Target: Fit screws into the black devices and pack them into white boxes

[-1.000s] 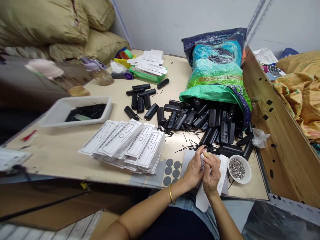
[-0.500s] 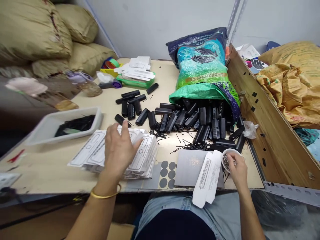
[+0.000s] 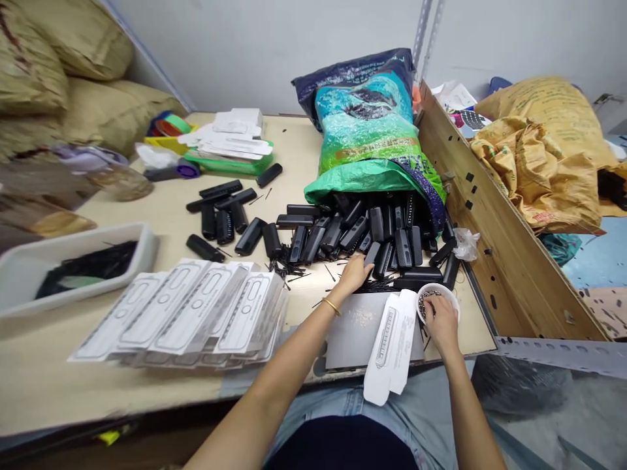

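Observation:
My left hand [image 3: 354, 274], with a gold bangle at the wrist, reaches to the front of a pile of black ribbed cases [image 3: 353, 234]; its fingers close on one black case [image 3: 372, 253]. Fingers of my right hand [image 3: 439, 318] dip into a small white bowl [image 3: 454, 297] of tiny metal parts, their tips partly hidden. Between my arms, a white unfolded box [image 3: 385, 349] lies on a grey sheet [image 3: 343, 336] and overhangs the table edge. Thin black sticks [image 3: 386, 285] are scattered before the pile.
Stacked white printed packets [image 3: 189, 307] lie at the left, beside a white tray [image 3: 147, 251] of black pieces. A colourful sack [image 3: 369, 130] spills the cases. A wooden board [image 3: 470, 196] borders the right, with an orange sack [image 3: 548, 156] beyond. White boxes [image 3: 230, 137] stand behind.
My left hand has moved right from the white packets to the black cases and closed on one. My right hand stays at the bowl. The view has shifted right.

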A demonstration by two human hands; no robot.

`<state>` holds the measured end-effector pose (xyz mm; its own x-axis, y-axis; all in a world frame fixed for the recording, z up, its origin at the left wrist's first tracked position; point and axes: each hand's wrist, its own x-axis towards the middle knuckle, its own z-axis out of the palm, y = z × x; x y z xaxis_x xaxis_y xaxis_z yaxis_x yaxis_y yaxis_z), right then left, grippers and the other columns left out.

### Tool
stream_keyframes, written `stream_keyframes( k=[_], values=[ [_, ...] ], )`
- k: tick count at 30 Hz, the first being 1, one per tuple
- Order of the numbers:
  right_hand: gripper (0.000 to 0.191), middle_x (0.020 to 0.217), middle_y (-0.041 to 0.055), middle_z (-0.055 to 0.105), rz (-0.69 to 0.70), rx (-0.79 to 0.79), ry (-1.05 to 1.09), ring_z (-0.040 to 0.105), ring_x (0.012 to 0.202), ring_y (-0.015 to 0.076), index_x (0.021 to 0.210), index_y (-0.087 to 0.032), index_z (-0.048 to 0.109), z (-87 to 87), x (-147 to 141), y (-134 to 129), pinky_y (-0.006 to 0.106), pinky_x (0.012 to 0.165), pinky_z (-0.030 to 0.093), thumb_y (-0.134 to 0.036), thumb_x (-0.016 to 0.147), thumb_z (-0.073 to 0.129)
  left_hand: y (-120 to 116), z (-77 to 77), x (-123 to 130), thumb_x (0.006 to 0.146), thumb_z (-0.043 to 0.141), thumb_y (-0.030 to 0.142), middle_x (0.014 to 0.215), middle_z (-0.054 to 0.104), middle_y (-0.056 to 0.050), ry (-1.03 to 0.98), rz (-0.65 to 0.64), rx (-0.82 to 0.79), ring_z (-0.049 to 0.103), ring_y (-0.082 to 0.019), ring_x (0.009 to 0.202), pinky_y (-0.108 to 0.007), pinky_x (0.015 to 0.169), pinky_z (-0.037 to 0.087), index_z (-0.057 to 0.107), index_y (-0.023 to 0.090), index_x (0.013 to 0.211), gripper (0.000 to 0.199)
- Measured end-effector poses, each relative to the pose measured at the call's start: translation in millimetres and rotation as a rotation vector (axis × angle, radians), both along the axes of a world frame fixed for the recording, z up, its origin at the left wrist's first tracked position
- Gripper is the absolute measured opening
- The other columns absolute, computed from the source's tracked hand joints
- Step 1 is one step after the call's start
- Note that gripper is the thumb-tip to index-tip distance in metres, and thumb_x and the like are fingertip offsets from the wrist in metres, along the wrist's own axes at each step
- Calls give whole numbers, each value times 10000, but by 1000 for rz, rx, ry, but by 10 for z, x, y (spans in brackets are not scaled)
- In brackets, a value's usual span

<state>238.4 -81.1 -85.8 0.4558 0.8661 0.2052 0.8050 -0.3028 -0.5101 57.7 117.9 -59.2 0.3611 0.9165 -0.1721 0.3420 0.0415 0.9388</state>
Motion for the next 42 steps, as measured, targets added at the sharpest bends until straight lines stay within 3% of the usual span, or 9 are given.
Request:
stream_keyframes(
  k=[3, 7, 10, 12, 16, 20, 31, 38, 42],
  values=[
    [224, 874, 76, 658, 2, 91, 166, 564, 854, 229, 823, -178, 634, 51, 16, -5, 389, 807, 408, -278, 864, 438, -58, 100, -161, 698, 695, 295, 1006, 665, -123, -135, -22, -83, 585, -268, 996, -396, 924, 417, 618, 147, 877, 245],
    [202, 869, 58, 657, -9, 189, 420, 575, 812, 203, 847, -185, 632, 208, -34, -22, 354, 765, 448, -338, 849, 501, -371, 268, -275, 789, 614, 368, 971, 678, -83, -401, -88, -279, 633, -194, 858, -360, 805, 491, 560, 164, 1057, 341],
    [180, 842, 43, 642, 44, 222, 517, 571, 798, 190, 836, -191, 626, 400, -185, 2, 327, 736, 447, -347, 844, 536, -608, 364, -277, 761, 675, 283, 960, 671, -44, -730, -67, -500, 640, -165, 876, -340, 817, 499, 483, 203, 1127, 421],
    [161, 800, 30, 628, 105, 224, 490, 560, 777, 183, 807, -199, 615, 530, -330, 43, 320, 725, 430, -331, 855, 535, -709, 405, -258, 748, 695, 224, 968, 665, -22, -842, -11, -573, 637, -151, 902, -334, 844, 498, 472, 227, 1121, 435],
    [162, 757, 13, 606, 186, 206, 309, 532, 766, 179, 769, -209, 575, 690, -627, 149, 331, 762, 375, -273, 891, 490, -789, 448, -225, 797, 660, 259, 1000, 659, -54, -890, 108, -650, 643, -160, 925, -355, 882, 501, 504, 194, 1072, 322],
    [171, 767, 11, 603, 222, 184, 185, 516, 778, 180, 773, -209, 543, 707, -807, 226, 335, 783, 336, -248, 913, 453, -817, 482, -238, 810, 648, 261, 1010, 657, -92, -896, 151, -690, 636, -194, 973, -372, 911, 501, 546, 140, 1029, 271],
    [188, 738, 11, 575, 285, 143, 3, 483, 754, 178, 760, -204, 505, 705, -863, 254, 341, 772, 310, -194, 927, 420, -918, 510, -232, 771, 699, 241, 1015, 655, -71, -940, 251, -667, 643, -212, 978, -433, 935, 493, 518, 166, 1030, 324],
    [208, 689, 8, 509, 183, 344, 46, 441, 690, 169, 744, -201, 486, 657, -1034, 272, 305, 677, 325, -169, 934, 408, -1029, 465, -234, 808, 658, 215, 1007, 663, -85, -1048, 320, -792, 631, -210, 1001, -403, 963, 469, 552, 149, 1011, 239],
    [208, 681, 8, 515, 188, 364, 76, 446, 693, 170, 742, -201, 500, 639, -1068, 287, 305, 677, 326, -162, 929, 418, -1046, 433, -262, 831, 629, 207, 997, 672, -87, -1072, 371, -848, 636, -193, 988, -369, 968, 469, 567, 136, 994, 188]
  ],
)
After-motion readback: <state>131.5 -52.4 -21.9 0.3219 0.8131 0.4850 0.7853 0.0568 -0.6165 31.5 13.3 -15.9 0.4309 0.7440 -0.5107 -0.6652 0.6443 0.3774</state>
